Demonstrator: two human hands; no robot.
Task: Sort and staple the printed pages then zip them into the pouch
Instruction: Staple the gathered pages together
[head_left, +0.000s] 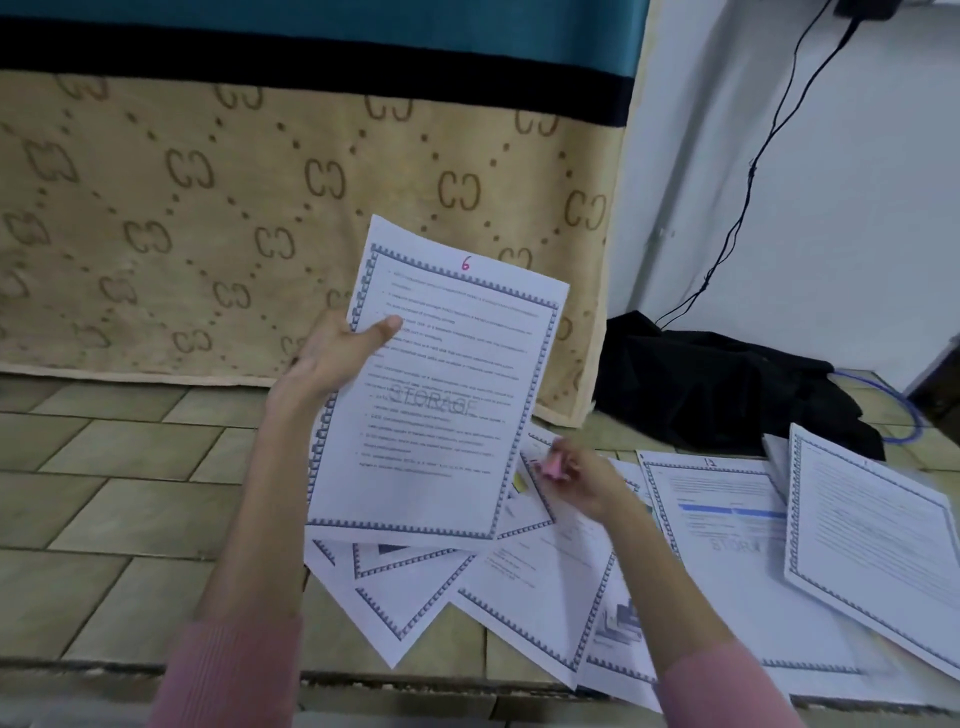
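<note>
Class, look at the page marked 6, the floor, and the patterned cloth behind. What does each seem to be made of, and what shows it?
Page marked 6: thin matte printer paper; it bends where the left hand grips it.
Floor: probably ceramic or stone tiles, dull; grout lines show.
Patterned cloth: soft fabric, perhaps plush; fuzzy surface, hemmed edge.

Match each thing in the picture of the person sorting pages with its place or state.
Things:
1. page marked 6
2. page marked 12
3. pink object
4. black cloth

Places or states:
A. lying flat on the tiled floor
B. heaped by the white wall
C. held up in the left hand
D. pinched in the right hand

Pairs: 1-C, 2-A, 3-D, 4-B
</note>
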